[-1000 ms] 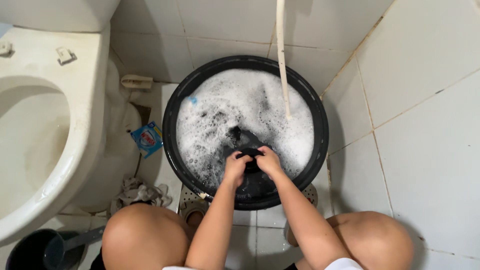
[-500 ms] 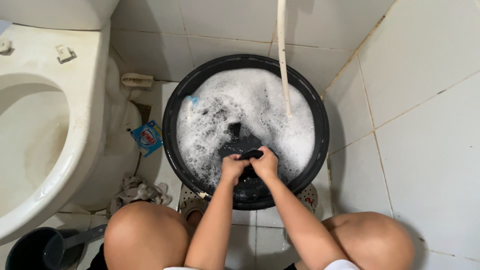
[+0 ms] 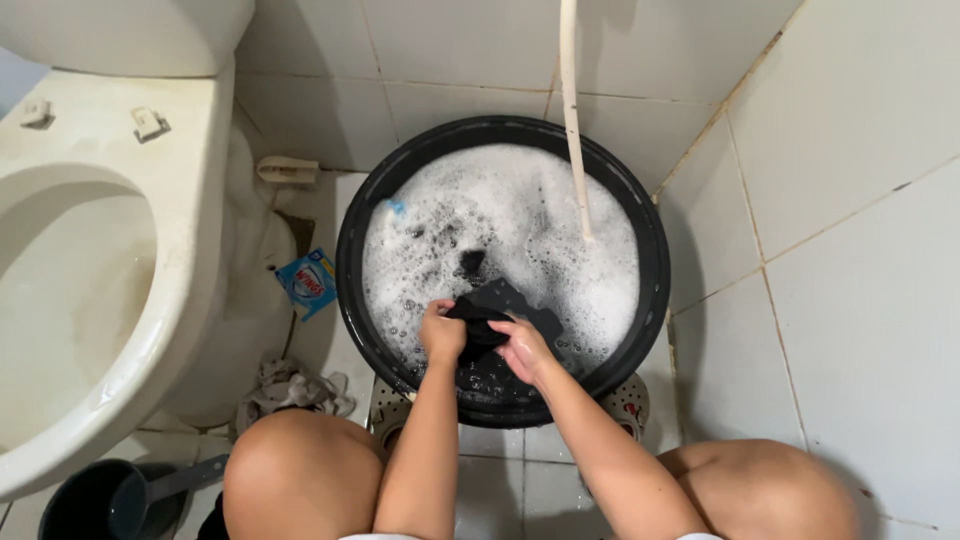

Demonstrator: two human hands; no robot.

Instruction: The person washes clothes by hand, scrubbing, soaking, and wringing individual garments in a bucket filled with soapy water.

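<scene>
A round black basin (image 3: 350,262) full of white suds sits on the tiled floor in front of me. A dark wet cloth (image 3: 500,300) lies at the near side of the suds. My left hand (image 3: 441,334) is closed on the cloth's left part. My right hand (image 3: 522,347) grips the cloth just beside it, fingers curled over the fabric. Both forearms reach in from between my bare knees. A small dark patch of cloth (image 3: 471,261) pokes through the foam further back.
A white hose (image 3: 574,120) hangs down into the basin from above. A white toilet (image 3: 100,260) stands at the left. A blue detergent sachet (image 3: 308,282) lies between them. A crumpled rag (image 3: 288,388) and a dark bucket with a scoop (image 3: 110,500) sit at lower left. Tiled wall rises at right.
My hands have slid slightly toward me and left along the cloth, rubbing it. More of the dark cloth now shows above my hands. The view shifted a little.
</scene>
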